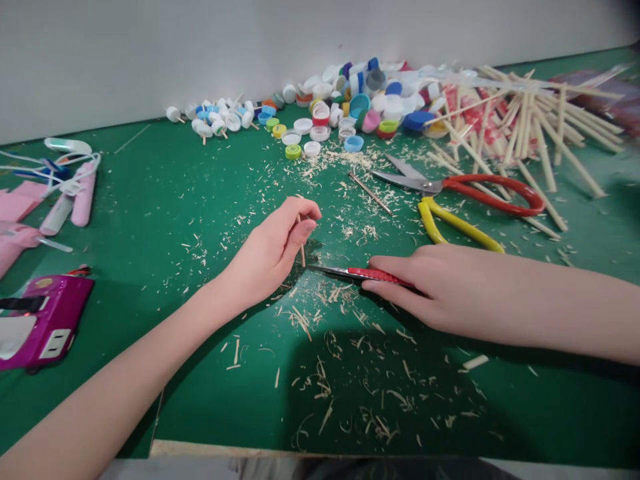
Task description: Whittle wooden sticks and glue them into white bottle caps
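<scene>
Between its thumb and fingers, my left hand [277, 243] pinches a thin wooden stick [303, 255], its lower end pointing down toward the table. My right hand [415, 283] is closed on the red and black handle of a utility knife [377, 275]. The dark blade reaches left to the lower end of the stick; whether it touches the wood I cannot tell. Pale wood shavings [300, 317] lie scattered beneath and around both hands. Beyond my right hand rest red-handled scissors [493, 190], a yellow-handled tool [463, 223] and a thin metal rod [370, 193].
Many coloured bottle caps [320, 113] are heaped along the wall, some with sticks through them. Wooden sticks [545, 133] pile up at the back right. At the left are a magenta device [55, 320] and pink glue guns [84, 193] with cords. The green tabletop [135, 180] ends near the bottom.
</scene>
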